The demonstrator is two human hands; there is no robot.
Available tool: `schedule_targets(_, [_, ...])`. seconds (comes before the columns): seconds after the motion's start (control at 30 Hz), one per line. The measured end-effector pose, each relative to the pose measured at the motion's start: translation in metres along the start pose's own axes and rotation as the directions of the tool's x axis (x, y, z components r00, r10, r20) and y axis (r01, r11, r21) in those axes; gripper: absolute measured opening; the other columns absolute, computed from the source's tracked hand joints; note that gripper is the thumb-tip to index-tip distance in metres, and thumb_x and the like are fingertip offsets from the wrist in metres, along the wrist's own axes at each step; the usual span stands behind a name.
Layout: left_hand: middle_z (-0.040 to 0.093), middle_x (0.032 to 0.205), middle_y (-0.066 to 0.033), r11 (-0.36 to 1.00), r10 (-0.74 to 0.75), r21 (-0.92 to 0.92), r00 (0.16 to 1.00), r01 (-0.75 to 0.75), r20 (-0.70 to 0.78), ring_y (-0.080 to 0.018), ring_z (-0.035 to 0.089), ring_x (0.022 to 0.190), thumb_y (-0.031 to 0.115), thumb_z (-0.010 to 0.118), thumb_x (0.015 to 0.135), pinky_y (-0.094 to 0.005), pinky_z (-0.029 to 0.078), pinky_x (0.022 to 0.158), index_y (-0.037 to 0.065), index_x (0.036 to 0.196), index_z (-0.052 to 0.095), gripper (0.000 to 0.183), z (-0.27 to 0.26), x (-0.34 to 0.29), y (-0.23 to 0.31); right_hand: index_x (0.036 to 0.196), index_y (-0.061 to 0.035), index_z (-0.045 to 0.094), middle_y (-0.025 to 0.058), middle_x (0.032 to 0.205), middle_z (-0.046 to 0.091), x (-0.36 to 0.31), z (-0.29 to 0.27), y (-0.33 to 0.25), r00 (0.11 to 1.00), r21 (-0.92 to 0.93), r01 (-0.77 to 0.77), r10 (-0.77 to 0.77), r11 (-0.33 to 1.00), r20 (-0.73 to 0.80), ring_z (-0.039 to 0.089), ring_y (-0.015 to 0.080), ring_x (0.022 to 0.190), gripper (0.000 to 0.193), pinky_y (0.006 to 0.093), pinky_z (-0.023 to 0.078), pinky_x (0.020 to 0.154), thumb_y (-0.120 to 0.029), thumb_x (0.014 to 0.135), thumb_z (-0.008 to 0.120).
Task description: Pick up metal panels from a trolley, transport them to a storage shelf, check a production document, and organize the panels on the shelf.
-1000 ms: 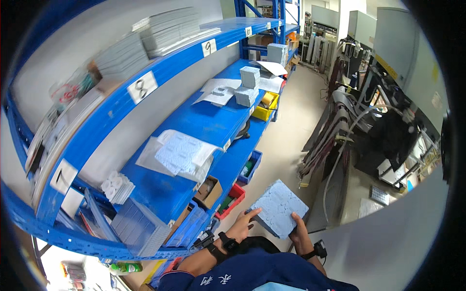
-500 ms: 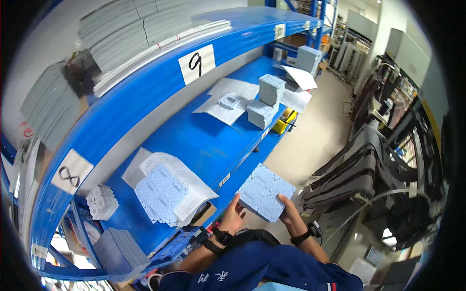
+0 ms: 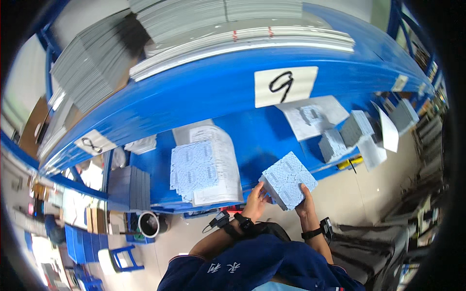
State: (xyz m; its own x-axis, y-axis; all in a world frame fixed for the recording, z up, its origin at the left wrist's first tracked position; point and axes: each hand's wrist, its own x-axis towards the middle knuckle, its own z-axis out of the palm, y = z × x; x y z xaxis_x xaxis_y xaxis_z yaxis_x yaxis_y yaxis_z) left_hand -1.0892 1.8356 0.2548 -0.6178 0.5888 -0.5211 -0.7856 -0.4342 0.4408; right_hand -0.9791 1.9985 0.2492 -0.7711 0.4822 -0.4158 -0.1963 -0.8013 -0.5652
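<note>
Between my two hands is a thick square stack of light blue cut sheets (image 3: 290,178), held over the front edge of the shelf and slightly tilted. My left hand (image 3: 255,202) grips the stack's near left side, its lower fingers partly under it. With the thumb on top, my right hand (image 3: 306,202) clasps the near right corner; its other fingers are hidden beneath. On the blue shelf (image 3: 257,140) to the left lies a similar blue stack (image 3: 193,167), resting on printed white paper (image 3: 224,186).
Further right on the shelf stand more cut stacks (image 3: 357,127) beside white sheets (image 3: 387,128). An upper shelf beam (image 3: 204,92) crosses above, loaded with grey board (image 3: 213,19). Low on the left are grey slabs (image 3: 128,189), a bin (image 3: 149,224) and a blue stool (image 3: 127,258).
My view has turned left, so the shelf now lies straight ahead. Both hands still hold the blue stack, which has come round from the aisle side to the shelf's front edge.
</note>
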Motion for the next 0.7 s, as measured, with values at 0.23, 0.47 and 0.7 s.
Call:
schedule_targets(0.23, [0.054,0.121,-0.0045,0.979,-0.118,0.148,0.980,0.142,-0.159,-0.0181,0.048,0.114,0.029,0.050,0.094,-0.0390,0.035,0.100,0.006,0.119,0.049,0.034,-0.070,-0.014,-0.002,0.133,-0.0039,0.039,0.0108,0.127,0.052,0.016,0.011,0.000,0.997,-0.021,-0.055,0.056,0.998,0.046,0.051,0.0269,0.116,0.062,0.0423,0.043,0.098,-0.028,0.083,0.066])
schedule_targets(0.47, [0.054,0.114,-0.0151,-0.298,0.111,0.819,0.835,-0.490,0.539,-0.0312,0.051,0.107,0.014,0.057,0.086,-0.0381,0.044,0.091,0.002,0.107,0.057,0.025,-0.077,-0.081,0.054,0.133,-0.0051,0.040,0.0082,0.128,0.052,0.029,0.026,0.024,0.999,-0.032,-0.012,0.014,0.999,0.037,0.051,0.0245,0.117,0.059,0.0407,0.042,0.099,-0.033,0.086,0.063])
schedule_targets(0.7, [0.052,0.122,-0.0187,0.398,0.274,0.856,0.933,-0.330,0.233,-0.0316,0.046,0.116,0.007,0.054,0.088,-0.0389,0.039,0.098,0.002,0.113,0.056,0.025,-0.062,-0.073,0.054,0.137,-0.0126,0.037,0.0062,0.132,0.048,0.037,0.042,0.035,0.981,-0.177,-0.180,0.162,0.968,-0.111,0.046,0.0218,0.120,0.069,0.0387,0.038,0.101,-0.044,0.083,0.065])
